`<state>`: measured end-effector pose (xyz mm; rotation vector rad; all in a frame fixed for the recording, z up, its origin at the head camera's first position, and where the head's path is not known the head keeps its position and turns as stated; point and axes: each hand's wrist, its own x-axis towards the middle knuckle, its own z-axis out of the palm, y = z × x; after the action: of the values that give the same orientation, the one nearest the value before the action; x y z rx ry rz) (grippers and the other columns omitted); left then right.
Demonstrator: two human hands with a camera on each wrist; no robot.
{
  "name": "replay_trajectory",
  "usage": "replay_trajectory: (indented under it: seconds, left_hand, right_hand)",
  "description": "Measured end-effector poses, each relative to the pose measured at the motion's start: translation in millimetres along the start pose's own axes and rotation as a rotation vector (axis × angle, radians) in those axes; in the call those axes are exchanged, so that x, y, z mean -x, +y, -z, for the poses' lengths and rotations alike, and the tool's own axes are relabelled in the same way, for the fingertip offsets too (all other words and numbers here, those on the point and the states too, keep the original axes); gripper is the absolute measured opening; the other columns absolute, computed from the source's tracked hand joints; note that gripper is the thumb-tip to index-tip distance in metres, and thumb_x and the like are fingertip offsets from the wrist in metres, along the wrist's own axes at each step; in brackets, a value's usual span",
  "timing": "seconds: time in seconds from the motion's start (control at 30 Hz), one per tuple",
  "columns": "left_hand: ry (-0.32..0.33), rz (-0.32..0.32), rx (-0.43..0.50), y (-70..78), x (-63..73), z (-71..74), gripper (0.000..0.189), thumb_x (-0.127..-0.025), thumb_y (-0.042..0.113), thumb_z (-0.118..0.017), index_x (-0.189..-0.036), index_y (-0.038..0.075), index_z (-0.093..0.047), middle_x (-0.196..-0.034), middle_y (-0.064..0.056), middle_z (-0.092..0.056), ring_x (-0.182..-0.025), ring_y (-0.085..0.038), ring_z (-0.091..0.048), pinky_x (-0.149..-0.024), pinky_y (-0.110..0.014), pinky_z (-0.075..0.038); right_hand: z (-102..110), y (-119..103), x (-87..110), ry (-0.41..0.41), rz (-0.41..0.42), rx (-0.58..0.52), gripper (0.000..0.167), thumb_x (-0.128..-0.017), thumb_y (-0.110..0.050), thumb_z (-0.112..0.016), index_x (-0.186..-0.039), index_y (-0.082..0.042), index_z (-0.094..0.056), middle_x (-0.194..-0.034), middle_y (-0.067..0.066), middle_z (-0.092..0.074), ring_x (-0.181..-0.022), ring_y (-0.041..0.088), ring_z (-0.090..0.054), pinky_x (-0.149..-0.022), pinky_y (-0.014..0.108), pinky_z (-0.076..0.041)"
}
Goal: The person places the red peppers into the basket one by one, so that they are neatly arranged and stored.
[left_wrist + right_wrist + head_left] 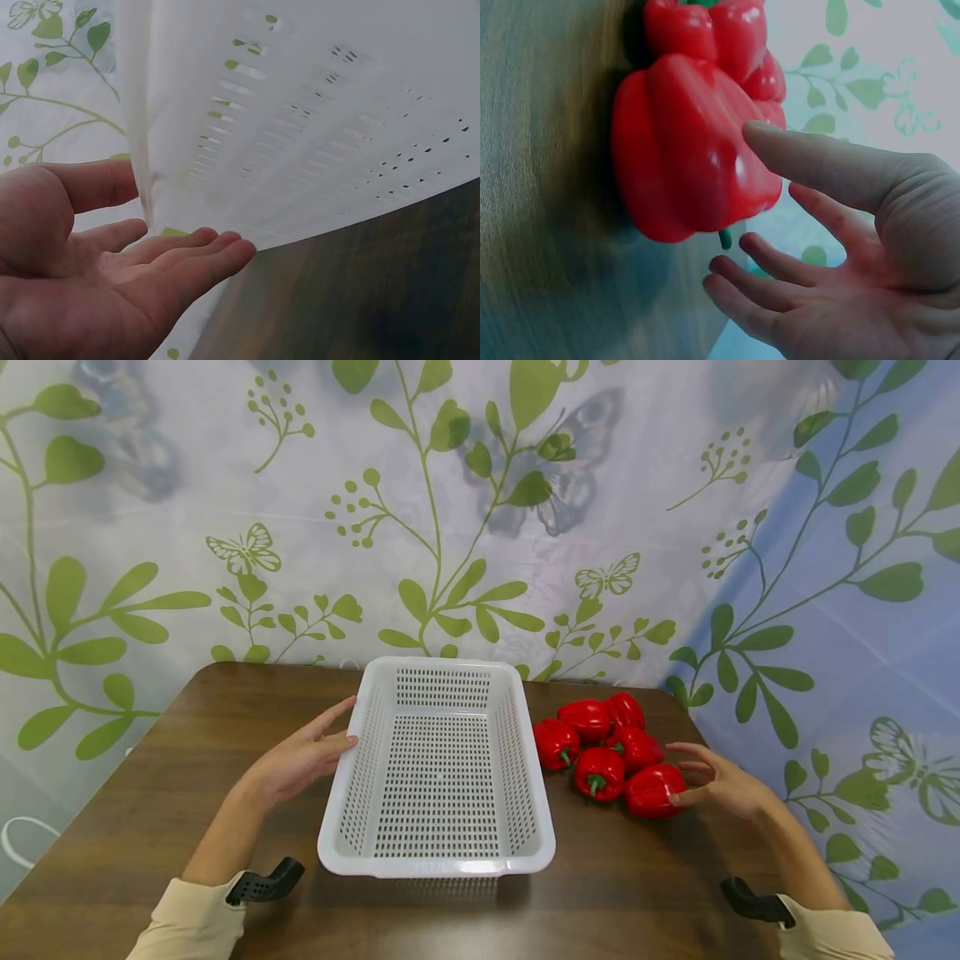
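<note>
A white perforated plastic basket (pixel 438 866) stands on the brown table, with nothing in it. At its left side is my left hand (pixel 303 760), thumb and fingers extended, with fingertips right at the rim; in the left wrist view the palm (pixel 112 277) faces up beside the basket's wall (pixel 300 112). Right of the basket lies a cluster of several red bell peppers (pixel 600 774) with green stems. My right hand (pixel 723 785) is at the nearest right bell pepper (pixel 651 792). Its fingers are spread, and the thumb overlaps that pepper (pixel 690 157) in the right wrist view.
The dark wood table (pixel 622 893) extends around the basket and peppers. Behind it hangs a white curtain (pixel 300 568) printed with green leaves and butterflies, continuing along the right side. Black bands (pixel 266 883) sit on both wrists over beige sleeves.
</note>
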<state>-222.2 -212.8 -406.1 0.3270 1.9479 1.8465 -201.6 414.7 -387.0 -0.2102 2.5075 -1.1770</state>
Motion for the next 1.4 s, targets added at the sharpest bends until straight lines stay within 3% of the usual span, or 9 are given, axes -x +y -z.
replay_trajectory:
  seconds: [0.1, 0.23, 0.47, 0.77, 1.03, 1.27, 1.4]
  left_hand:
    - [0.002, -0.008, 0.034, -3.0, 0.0, -1.1, 0.082, -0.105, 0.018, -0.055, -0.165, 0.022, 0.000, -0.148, -0.023, -0.053, -0.128, -0.031, -0.062, -0.098, -0.032, -0.055]
    - [0.003, -0.028, 0.070, -6.5, -0.5, -1.4, 0.081, -0.105, 0.016, -0.056, -0.165, 0.021, -0.001, -0.137, -0.012, -0.064, -0.121, -0.027, -0.066, -0.094, -0.031, -0.058]
    - [0.027, -0.041, 0.107, -11.0, -1.3, 0.0, 0.078, -0.105, 0.016, -0.057, -0.164, 0.019, -0.006, -0.133, -0.014, -0.066, -0.116, -0.026, -0.069, -0.092, -0.033, -0.060]
    - [0.029, -0.056, 0.139, -16.2, -1.0, -0.2, 0.077, -0.105, 0.017, -0.056, -0.165, 0.020, -0.009, -0.133, -0.009, -0.067, -0.114, -0.023, -0.070, -0.092, -0.032, -0.060]
    - [0.058, -0.077, 0.162, -22.4, -3.7, 0.4, 0.074, -0.105, 0.016, -0.056, -0.165, 0.020, -0.013, -0.129, -0.008, -0.069, -0.109, -0.020, -0.073, -0.089, -0.032, -0.060]
    - [0.061, -0.102, 0.182, -27.0, -4.2, 0.7, 0.070, -0.106, 0.015, -0.054, -0.164, 0.019, -0.015, -0.127, -0.006, -0.071, -0.108, -0.021, -0.073, -0.088, -0.032, -0.061]
    - [0.069, -0.099, 0.191, -26.8, -4.1, 1.2, 0.070, -0.105, 0.016, -0.055, -0.164, 0.020, -0.016, -0.126, -0.007, -0.071, -0.107, -0.021, -0.073, -0.088, -0.032, -0.061]
  right_hand:
    - [2.0, 5.7, 1.7, -0.033, -0.011, -0.054, 0.087, -0.088, -0.011, -0.075, -0.154, 0.002, -0.021, -0.154, 0.046, -0.023, -0.139, 0.067, -0.026, -0.101, 0.063, -0.049]
    - [2.9, 13.0, 3.1, -0.069, -0.016, -0.112, 0.084, -0.088, -0.007, -0.075, -0.155, -0.004, -0.025, -0.154, 0.045, -0.022, -0.139, 0.066, -0.027, -0.100, 0.057, -0.052]
    - [1.4, 17.7, 3.9, -0.093, -0.025, -0.178, 0.079, -0.089, -0.006, -0.073, -0.155, -0.014, -0.031, -0.155, 0.042, -0.023, -0.142, 0.062, -0.025, -0.096, 0.043, -0.053]
    - [2.4, 22.7, 1.3, -0.113, -0.009, -0.219, 0.079, -0.090, -0.004, -0.071, -0.157, -0.014, -0.030, -0.157, 0.042, -0.017, -0.143, 0.057, -0.023, -0.093, 0.032, -0.054]
    - [1.7, 30.6, 0.4, -0.149, -0.009, -0.259, 0.076, -0.092, -0.005, -0.068, -0.157, -0.019, -0.032, -0.157, 0.042, -0.016, -0.139, 0.037, -0.035, -0.094, 0.029, -0.054]
    - [-0.1, 37.1, -0.5, -0.155, -0.010, -0.295, 0.071, -0.092, -0.004, -0.068, -0.154, -0.020, -0.036, -0.151, 0.033, -0.033, -0.118, 0.002, -0.053, -0.094, 0.029, -0.055]
    - [0.6, 37.9, -1.4, -0.147, -0.007, -0.291, 0.070, -0.093, -0.004, -0.068, -0.153, -0.020, -0.036, -0.149, 0.029, -0.038, -0.118, 0.003, -0.053, -0.093, 0.027, -0.054]
